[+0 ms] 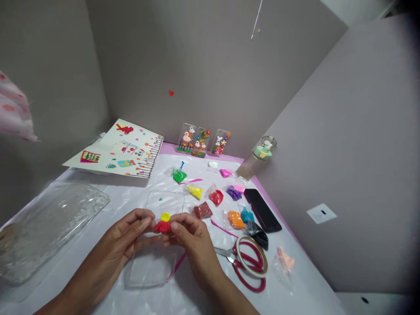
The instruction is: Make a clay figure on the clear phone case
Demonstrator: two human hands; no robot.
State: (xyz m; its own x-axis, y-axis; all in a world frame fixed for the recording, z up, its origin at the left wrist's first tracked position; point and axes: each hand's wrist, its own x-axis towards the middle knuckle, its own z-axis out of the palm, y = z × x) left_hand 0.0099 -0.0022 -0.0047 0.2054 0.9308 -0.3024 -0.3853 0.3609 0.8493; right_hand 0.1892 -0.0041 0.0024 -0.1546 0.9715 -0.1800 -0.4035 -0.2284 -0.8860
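A small red and yellow clay figure (163,225) is held up between my two hands, a round yellow part above red lobes. My left hand (126,236) pinches toward its left edge, thumb and forefinger close together. On the other side, the thumb and forefinger of my right hand (190,236) press on its right edge. Beneath both hands lies a clear phone case (149,267) with a tiny green bit near its far end. A thin pink clay tool (177,267) lies by the case, partly hidden by my right hand.
Bagged clay in several colours, such as a red packet (215,197), spreads beyond my hands. Scissors (243,271) with a tape roll (265,262), a black phone (262,210) and a bottle (254,162) stand rightward. Decorated cases (222,142) lean behind; a clear tray (55,232) lies left.
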